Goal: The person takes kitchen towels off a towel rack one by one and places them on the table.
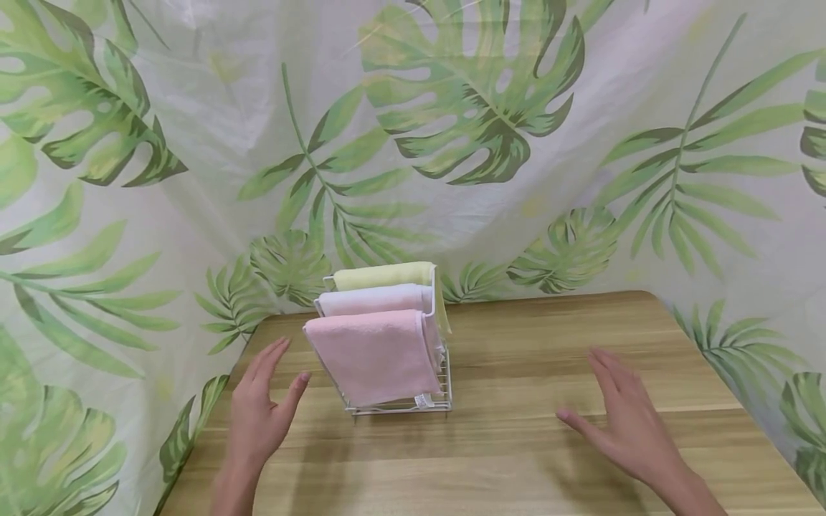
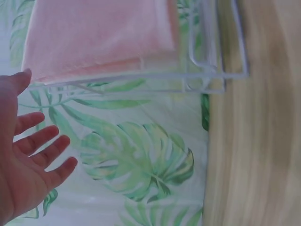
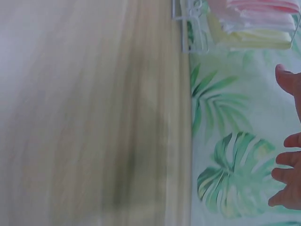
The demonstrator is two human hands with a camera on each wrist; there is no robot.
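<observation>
A white wire rack (image 1: 436, 398) stands on the wooden table (image 1: 516, 430), left of centre. Three folded cloths hang over its rails: a pink one (image 1: 374, 355) in front, a pale lilac one (image 1: 377, 297) behind it, a yellow one (image 1: 387, 274) at the back. My left hand (image 1: 261, 408) hovers just left of the rack, fingers straight and spread, holding nothing. My right hand (image 1: 622, 419) is over the table well to the right of the rack, also spread and empty. The left wrist view shows the pink cloth (image 2: 101, 35) and rack (image 2: 207, 77) close by the left hand (image 2: 28, 162).
A leaf-printed curtain (image 1: 452, 143) hangs behind and around the table on both sides. The table's far edge lies just behind the rack; its left edge runs by my left wrist. Bare wood lies between the hands.
</observation>
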